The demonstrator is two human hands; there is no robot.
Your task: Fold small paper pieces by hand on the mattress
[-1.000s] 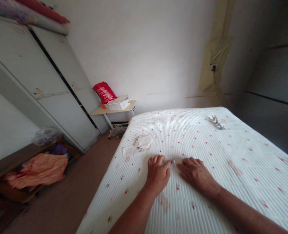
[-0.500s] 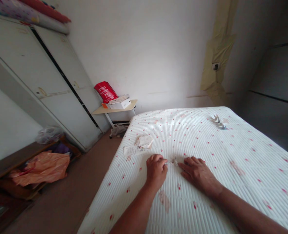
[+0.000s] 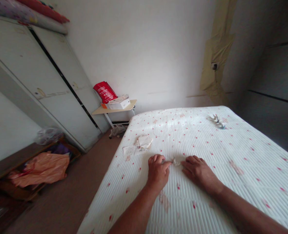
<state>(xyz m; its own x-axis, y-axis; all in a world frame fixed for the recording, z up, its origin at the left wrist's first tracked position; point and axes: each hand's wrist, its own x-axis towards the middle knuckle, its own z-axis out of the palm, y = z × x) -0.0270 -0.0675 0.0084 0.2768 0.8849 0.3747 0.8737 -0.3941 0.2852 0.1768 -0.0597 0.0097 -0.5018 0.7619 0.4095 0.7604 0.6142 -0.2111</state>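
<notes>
My left hand (image 3: 158,170) rests on the patterned bed cover (image 3: 175,130) with fingers curled, and its thumb reaches out to a small pale object (image 3: 175,161). A bit of something greyish shows between the index finger and thumb, too small to name. On the other side of the pale object, my right hand (image 3: 199,172) lies palm down with its fingers stretched out, the tips close to it. Whatever may be under the right palm is hidden. Several small pale, grey-blue pieces (image 3: 217,121) stand in a row farther off on the bed.
Printed paper scraps (image 3: 144,143) lie left of centre on the bed. Beyond its far left corner, a small table (image 3: 100,110) bears a red bag (image 3: 105,92) and a white box (image 3: 121,104). A cabinet (image 3: 53,84) and an orange plastic bag (image 3: 41,169) are at the left.
My left thumb has stretched out to the right, to the small pale object. My right hand has shifted slightly right, away from it.
</notes>
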